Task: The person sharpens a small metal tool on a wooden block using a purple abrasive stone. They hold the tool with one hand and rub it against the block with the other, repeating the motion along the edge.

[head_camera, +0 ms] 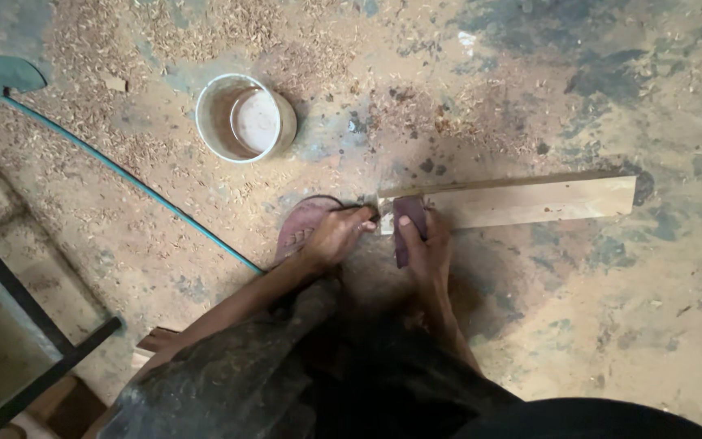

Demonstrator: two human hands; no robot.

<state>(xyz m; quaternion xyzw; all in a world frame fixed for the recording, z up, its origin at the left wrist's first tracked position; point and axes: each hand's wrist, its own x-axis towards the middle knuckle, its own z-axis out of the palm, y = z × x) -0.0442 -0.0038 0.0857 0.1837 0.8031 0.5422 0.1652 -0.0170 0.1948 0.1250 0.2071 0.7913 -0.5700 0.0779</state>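
Right hand closed around dark maroon sanding block, pressed on near end of long pale wooden plank lying on sawdust-strewn floor. Left hand curled, fingertips touching plank's end. White round plastic bucket well apart.

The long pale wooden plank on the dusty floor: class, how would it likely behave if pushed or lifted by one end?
The long pale wooden plank looks straight and thick, so probably stiff, not floppy. Lying flat on the sawdust-strewn floor, it would likely slide rather than roll. Only its left end is steadied by the left hand and right hand, so the far end might swing.
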